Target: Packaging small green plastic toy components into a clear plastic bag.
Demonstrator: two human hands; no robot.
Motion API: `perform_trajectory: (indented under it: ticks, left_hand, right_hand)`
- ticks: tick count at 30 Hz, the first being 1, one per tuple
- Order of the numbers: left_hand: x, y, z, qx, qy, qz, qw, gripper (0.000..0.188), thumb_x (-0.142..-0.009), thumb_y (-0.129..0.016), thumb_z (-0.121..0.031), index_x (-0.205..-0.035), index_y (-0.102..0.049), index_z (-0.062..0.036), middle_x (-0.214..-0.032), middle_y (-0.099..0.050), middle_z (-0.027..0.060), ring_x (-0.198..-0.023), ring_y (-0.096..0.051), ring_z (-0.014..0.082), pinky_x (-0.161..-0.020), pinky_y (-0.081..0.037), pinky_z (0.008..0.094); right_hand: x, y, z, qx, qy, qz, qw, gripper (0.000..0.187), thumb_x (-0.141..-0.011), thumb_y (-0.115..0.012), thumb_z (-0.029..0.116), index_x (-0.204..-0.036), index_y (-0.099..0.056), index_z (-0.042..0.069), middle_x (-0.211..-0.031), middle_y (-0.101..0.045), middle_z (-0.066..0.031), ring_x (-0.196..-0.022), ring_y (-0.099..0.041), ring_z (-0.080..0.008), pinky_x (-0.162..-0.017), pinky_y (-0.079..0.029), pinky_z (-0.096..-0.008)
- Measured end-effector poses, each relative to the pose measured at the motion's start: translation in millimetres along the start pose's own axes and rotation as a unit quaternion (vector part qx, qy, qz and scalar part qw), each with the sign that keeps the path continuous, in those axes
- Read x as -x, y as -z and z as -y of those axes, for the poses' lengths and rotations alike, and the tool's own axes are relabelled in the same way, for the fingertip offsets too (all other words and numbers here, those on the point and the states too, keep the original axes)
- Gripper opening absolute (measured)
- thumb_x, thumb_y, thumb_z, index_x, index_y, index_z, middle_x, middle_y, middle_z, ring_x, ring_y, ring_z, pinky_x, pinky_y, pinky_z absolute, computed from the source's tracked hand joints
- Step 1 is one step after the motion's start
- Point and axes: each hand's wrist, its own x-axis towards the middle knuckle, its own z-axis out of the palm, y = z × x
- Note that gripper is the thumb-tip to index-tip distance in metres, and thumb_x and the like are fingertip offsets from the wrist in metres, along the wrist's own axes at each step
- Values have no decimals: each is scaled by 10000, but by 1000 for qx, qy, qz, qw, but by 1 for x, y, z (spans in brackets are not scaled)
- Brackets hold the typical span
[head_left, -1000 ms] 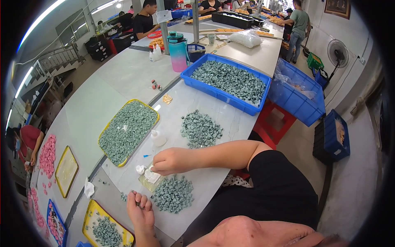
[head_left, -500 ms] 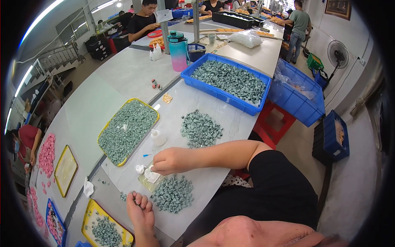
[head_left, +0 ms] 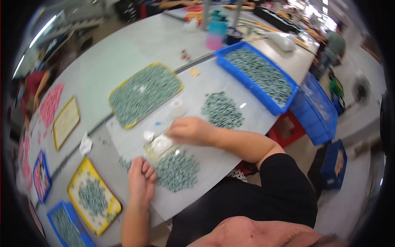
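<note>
My left hand (head_left: 141, 178) is at the near-left edge of a pile of small green pieces (head_left: 177, 171), fingers curled in; whatever it grips is hidden. My right hand (head_left: 189, 131) is in a pinch just above a white patch (head_left: 162, 144) on a small yellowish sheet; motion blurs its fingertips, and anything between them is too small to name. A white lump (head_left: 148, 135) sits beside the sheet. Beyond it stand a white squeeze bottle (head_left: 177, 108) and a small blue tip (head_left: 158, 123). A few green pieces (head_left: 124, 163) lie loose near my left hand.
Another green pile (head_left: 222, 110) lies beyond my right forearm. A yellow-rimmed tray (head_left: 131, 125), a blue tray (head_left: 247, 85) and a smaller yellow tray (head_left: 85, 172) hold green pieces. A crumpled tissue (head_left: 85, 145), pink pieces (head_left: 50, 105) and a bottle (head_left: 216, 31) are farther off. Other people work around.
The whole view has shifted and turned, blurring the picture, and a blue bin now shows at lower left. Both hands keep nearly the same places beside the pile and the sheet.
</note>
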Motion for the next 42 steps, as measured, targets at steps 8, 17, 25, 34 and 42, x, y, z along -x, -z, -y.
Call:
perform_trajectory:
  ticks: [8, 17, 25, 34, 42]
  left_hand:
    - [-2, 8, 1, -73, -24, 16, 997, 154, -941, -450, -216, -833, -419, -109, -606, -303, -54, -481, -260, 46, -411, -216, 194]
    - [-1, 14, 3, -55, 4, 67, 996, 147, -944, -450, -204, -858, -424, -87, -612, -331, -46, -490, -276, 39, -415, -213, 186]
    - [1, 16, 0, -24, 20, 50, 998, 124, -943, -450, -185, -896, -441, -71, -663, -380, -27, -515, -303, 42, -420, -235, 181]
    - [-1, 21, -2, -39, 20, 62, 997, 140, -934, -467, -192, -916, -451, -54, -654, -382, -35, -493, -277, 39, -424, -218, 196]
    - [5, 18, -3, -22, 8, 66, 998, 146, -943, -442, -199, -871, -439, -73, -627, -352, -44, -488, -266, 38, -424, -207, 198]
  right_hand:
    - [-11, -25, 0, 33, 0, 24, 999, 236, -676, -684, -1, -905, -632, 26, -779, -592, -76, -675, -587, -231, -585, -484, -310]
    - [-11, -42, -2, 75, 65, 59, 993, 325, -632, -659, -11, -953, -621, 21, -784, -596, -72, -641, -575, -211, -520, -453, -303]
    - [-15, -49, 1, 109, 96, 89, 985, 263, -690, -578, 40, -948, -589, -6, -780, -546, -59, -651, -543, -207, -541, -442, -321]
    - [-19, -52, 4, 120, 94, 112, 982, 325, -661, -577, 35, -983, -608, 3, -819, -578, -80, -641, -552, -220, -554, -451, -311]
    - [-21, -58, 23, -125, -180, 23, 975, 148, -761, -656, 29, -899, -615, -2, -759, -604, -79, -604, -563, -161, -567, -449, -245]
